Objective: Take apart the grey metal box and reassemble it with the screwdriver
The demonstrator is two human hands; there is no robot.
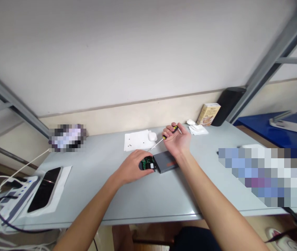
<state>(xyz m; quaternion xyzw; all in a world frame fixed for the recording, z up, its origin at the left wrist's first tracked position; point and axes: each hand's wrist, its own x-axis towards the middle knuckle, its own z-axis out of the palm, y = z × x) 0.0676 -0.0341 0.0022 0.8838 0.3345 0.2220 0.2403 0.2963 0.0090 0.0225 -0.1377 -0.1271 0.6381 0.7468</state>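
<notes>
My right hand (177,138) is closed around a small screwdriver (169,132) with a black and yellow handle, its thin metal shaft pointing down to the left. My left hand (133,165) grips a small device with a green circuit board (148,163) showing at its end. Right beside it on the grey table (117,195) lies a flat grey box (166,161) with an orange stripe. Behind them a white sheet of paper (136,140) carries a few tiny dark screws and a small white case (152,136).
A phone (44,188) lies on white paper at the left, next to a power strip (14,195) with white cables. At the back right stand a small carton (208,114), a black cylinder (228,104) and white tissues (197,129). Metal frame struts rise at both sides.
</notes>
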